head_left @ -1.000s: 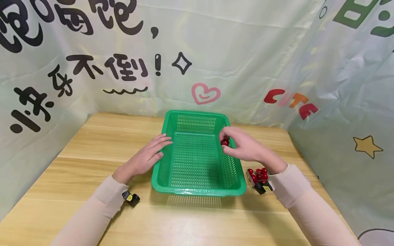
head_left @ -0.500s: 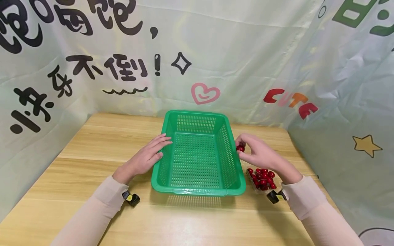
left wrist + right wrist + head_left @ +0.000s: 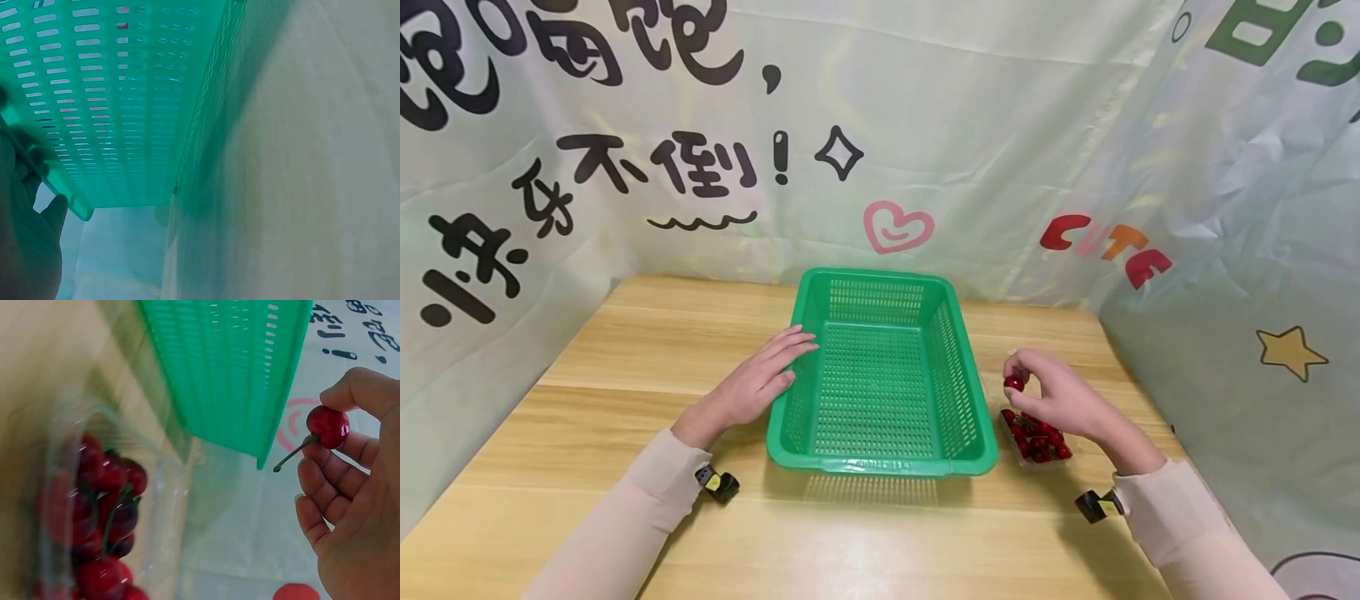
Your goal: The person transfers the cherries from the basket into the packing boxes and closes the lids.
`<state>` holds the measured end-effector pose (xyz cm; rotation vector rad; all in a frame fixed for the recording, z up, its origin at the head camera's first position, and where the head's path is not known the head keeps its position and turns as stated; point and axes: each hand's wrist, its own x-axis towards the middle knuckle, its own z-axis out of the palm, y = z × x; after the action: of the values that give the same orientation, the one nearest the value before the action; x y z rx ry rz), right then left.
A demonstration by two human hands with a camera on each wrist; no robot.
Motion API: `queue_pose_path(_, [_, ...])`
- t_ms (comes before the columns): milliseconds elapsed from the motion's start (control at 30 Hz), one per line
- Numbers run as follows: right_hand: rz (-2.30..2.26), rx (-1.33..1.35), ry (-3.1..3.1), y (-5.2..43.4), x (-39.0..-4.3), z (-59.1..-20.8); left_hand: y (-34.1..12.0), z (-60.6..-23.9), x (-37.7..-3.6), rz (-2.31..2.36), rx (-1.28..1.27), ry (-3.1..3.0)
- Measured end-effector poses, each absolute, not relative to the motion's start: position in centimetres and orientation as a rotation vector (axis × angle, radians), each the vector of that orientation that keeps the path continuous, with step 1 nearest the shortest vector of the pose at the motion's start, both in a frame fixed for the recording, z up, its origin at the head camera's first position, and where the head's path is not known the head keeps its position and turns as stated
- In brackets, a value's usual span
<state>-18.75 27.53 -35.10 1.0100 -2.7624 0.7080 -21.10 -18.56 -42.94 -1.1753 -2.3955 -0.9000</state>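
Note:
Between thumb and fingers, my right hand (image 3: 1056,396) pinches a dark red cherry (image 3: 1013,382). Its green stem hangs free toward the basket in the right wrist view, where the cherry (image 3: 328,427) shows clearly. Just below that hand a clear plastic box (image 3: 1036,465) holds several more cherries (image 3: 103,578) with stems. A green perforated plastic basket (image 3: 882,467) stands left of the box, and its visible floor has nothing on it. My left hand (image 3: 748,382) rests on the basket's left rim, fingers extended over the edge; in the left wrist view part of this hand (image 3: 28,250) is cut off.
The light wood table (image 3: 647,367) carries the basket and the box. Cloth walls (image 3: 1000,150) printed with characters and drawings enclose its back and sides. A small black camera sits on each wrist, one on the left (image 3: 718,483), one on the right (image 3: 1099,506).
Holding the cherry, my right hand has moved from over the basket's right rim rightward and toward me, to above the cherry box. The left hand and basket stay in place.

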Motion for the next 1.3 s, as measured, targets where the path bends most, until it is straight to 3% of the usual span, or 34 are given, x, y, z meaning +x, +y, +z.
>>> queue_pose_path(667, [0.618,0.806,-2.947,30.7,-18.1,-38.8,-18.8,-42.4,-21.1,-0.802,-1.170,-2.459])
queue_pose_path(1300, [0.477,0.815,-2.983,30.9,-18.5,-40.4,-19.4,-40.9,-21.9,-0.604,-1.132,-2.607])
